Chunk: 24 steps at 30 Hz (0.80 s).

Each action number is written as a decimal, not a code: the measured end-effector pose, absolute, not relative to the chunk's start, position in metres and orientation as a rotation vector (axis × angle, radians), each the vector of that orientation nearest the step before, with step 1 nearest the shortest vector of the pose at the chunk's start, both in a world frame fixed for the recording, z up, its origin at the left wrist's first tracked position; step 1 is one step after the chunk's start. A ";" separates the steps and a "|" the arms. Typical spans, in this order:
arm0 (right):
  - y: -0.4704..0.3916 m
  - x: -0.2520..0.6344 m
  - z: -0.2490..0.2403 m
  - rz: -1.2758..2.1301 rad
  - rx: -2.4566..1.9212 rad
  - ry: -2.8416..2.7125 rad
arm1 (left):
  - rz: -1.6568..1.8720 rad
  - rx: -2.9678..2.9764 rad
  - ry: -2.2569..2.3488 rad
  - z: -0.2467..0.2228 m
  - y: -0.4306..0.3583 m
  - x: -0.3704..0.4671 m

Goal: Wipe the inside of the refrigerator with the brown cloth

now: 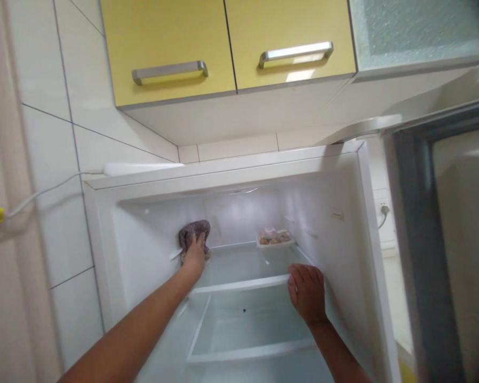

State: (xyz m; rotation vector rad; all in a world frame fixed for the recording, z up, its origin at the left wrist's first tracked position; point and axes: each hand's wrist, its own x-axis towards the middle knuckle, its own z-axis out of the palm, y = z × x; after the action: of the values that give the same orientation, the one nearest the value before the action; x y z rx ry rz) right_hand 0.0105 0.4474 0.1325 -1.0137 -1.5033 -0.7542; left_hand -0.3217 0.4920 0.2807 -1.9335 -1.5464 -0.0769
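Observation:
Inside the open refrigerator [223, 160], my left hand [195, 256] reaches to the back left corner. Its fingers press a dark brownish-purple cloth [188, 231] against the inner wall, just above the upper glass shelf [231, 266]. My right hand [308, 292] is curled over the right end of that shelf's front edge, with the fingertips partly hidden. Behind it, at the back right of the shelf, sits a small white tray of food [274, 242] that looks wrapped in clear film.
Below is a second shelf [247, 352], with a small dark speck [244, 310] between the levels. The refrigerator door [415, 239] stands open on the right. Yellow cabinets [167, 42] hang overhead. A white cable [51, 189] runs along the tiled wall at left.

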 end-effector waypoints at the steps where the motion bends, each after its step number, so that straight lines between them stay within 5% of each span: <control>1: 0.447 0.010 0.133 -0.749 -1.016 -1.501 | -0.019 -1.897 -1.545 0.280 0.482 -0.320; 14: 0.436 0.010 0.136 -0.729 -1.073 -1.529 | 0.251 -1.680 -1.304 0.285 0.311 -0.329; 24: 0.435 0.011 0.137 -0.731 -1.059 -1.536 | 0.129 -1.582 -1.326 0.326 0.306 -0.325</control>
State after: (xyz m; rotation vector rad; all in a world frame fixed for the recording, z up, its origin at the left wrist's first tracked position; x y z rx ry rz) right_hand 0.0114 0.4347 0.1366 -1.0585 -1.5365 -0.7309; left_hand -0.3252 0.3057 0.3264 -1.5821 -1.3256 0.1291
